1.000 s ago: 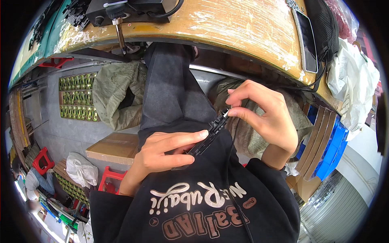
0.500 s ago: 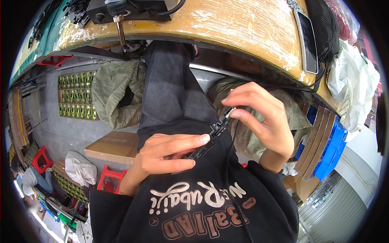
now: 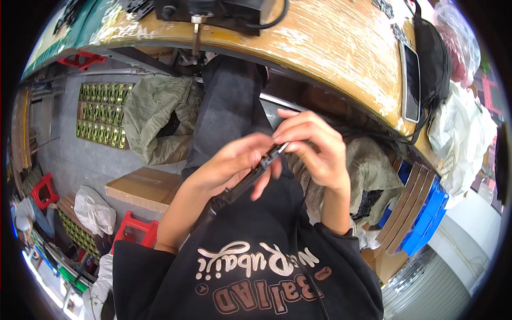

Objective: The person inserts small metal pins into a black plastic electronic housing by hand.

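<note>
Over my lap I hold a long, narrow black part with a notched upper end, slanting from near my shirt up towards my right hand. My left hand, slightly blurred, is closed around the part's upper half, some fingers beneath it. At the upper tip a small bright silver piece sticks out. My right hand pinches there with thumb and fingers, the other fingers curved above. The fingers hide how the silver piece meets the black part.
Ahead is a worn wooden bench with a black device, a phone and a black bag. Cardboard box, red stool and green sacking lie left; blue crate right.
My right hand has moved left and inward, and my left hand has slid up the black part to meet it. The part now lies further left. The view has shifted slightly.
</note>
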`<state>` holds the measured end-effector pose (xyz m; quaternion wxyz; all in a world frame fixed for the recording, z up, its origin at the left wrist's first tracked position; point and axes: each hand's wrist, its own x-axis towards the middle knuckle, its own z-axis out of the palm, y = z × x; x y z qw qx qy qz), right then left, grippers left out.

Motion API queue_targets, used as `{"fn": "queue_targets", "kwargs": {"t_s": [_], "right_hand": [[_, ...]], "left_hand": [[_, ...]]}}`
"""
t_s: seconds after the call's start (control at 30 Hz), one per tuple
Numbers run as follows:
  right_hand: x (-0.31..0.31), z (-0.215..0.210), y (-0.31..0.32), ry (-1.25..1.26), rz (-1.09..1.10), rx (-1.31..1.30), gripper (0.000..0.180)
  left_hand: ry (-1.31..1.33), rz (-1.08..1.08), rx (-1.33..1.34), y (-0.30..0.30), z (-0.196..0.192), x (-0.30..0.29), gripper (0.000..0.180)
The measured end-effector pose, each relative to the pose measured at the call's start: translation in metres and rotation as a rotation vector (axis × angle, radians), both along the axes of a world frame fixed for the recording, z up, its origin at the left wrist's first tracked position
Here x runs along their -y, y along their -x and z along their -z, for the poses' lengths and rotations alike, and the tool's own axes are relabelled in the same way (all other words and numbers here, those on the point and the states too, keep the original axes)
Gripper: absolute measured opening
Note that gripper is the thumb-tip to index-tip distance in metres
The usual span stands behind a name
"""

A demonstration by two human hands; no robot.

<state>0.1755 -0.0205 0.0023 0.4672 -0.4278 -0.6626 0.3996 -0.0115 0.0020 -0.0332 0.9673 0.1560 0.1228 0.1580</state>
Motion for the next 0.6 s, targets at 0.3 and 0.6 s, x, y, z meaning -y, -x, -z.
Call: {"fn": "queue_targets", "kwargs": {"t_s": [0.3, 0.6], "right_hand": [[-0.03, 0.021, 0.043, 0.389, -0.049, -0.433, 0.012], [-0.031, 0.011, 0.074, 0.964, -0.055, -0.419, 0.029]], "left_hand": [[0.205, -0.278, 0.091, 0.028, 0.01, -0.011, 0.035], [-0.564, -0.759, -0.672, 0.029, -0.005, -0.048, 0.022]]}}
